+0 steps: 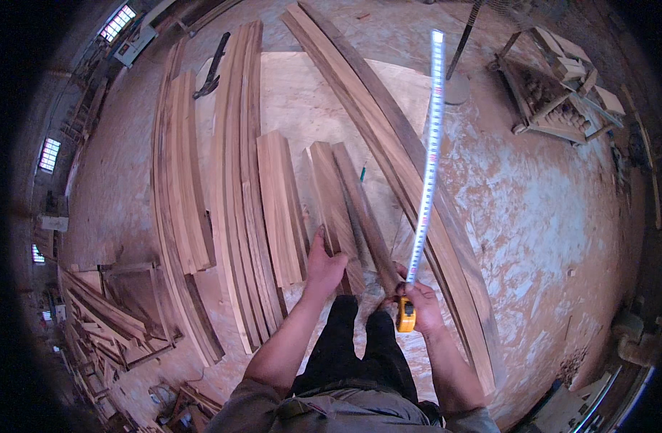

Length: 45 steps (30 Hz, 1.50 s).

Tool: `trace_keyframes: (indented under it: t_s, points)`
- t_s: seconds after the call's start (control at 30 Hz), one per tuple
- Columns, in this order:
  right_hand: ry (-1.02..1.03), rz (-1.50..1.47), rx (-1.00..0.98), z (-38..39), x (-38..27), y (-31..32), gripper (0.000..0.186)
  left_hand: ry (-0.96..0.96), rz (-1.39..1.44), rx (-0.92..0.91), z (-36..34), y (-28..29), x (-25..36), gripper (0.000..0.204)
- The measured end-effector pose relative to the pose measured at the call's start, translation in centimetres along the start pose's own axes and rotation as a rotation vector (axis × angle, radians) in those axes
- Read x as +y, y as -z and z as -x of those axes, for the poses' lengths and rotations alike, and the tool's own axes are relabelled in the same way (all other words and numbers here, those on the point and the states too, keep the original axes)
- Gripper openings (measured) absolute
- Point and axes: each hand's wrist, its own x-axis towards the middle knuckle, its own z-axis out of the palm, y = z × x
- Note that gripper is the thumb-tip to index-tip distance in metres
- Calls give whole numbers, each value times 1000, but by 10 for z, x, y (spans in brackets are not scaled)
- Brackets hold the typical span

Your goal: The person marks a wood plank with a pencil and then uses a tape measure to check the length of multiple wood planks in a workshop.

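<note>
My right hand (423,309) is wrapped round a yellow and black tape measure (406,317). Its white blade (430,155) sticks out far ahead, rising over the long boards on the right. The fingers of this hand are beside the near end of a narrow wooden strip (371,224); whether they touch it I cannot tell. My left hand (325,268) grips the left edge of a short wooden board (332,206), thumb on top and some fingers hidden behind the edge. Left of that hand lies a short, thick stack of boards (280,206).
Long planks (237,144) and a shorter stack (190,173) lie to the left, with a black clamp-like tool (213,68) between. Long boards (389,137) slant across the right. A green pen-like object (363,173) lies on the pale sheet (295,86). A wooden cart (554,94) stands far right.
</note>
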Motion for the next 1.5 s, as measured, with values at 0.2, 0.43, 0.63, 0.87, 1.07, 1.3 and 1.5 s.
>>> trace_keyframes:
  t_s: [0.2, 0.43, 0.63, 0.87, 1.07, 1.3, 1.5]
  points:
    - [52, 266, -25, -30, 25, -32, 37, 239, -731, 157, 15, -8, 61, 83]
    - [-95, 146, 85, -54, 37, -35, 35, 171, -689, 75, 4, 0, 47, 71]
    - [-64, 394, 90, -38, 11, -30, 29, -200, -888, 169, 20, 27, 69, 74]
    - [-94, 231, 147, 14, -1, -27, 27, 144, -833, 360, -28, 70, 71, 102]
    - [-67, 198, 153, 43, 13, 4, 32, 295, -876, 285, -33, 63, 79, 100]
    - [-93, 174, 244, 60, 26, 33, 31, 437, -955, 313, -45, 54, 78, 107]
    - [-60, 206, 240, 87, 16, 34, 31, 550, -1007, 391, -58, 44, 72, 112]
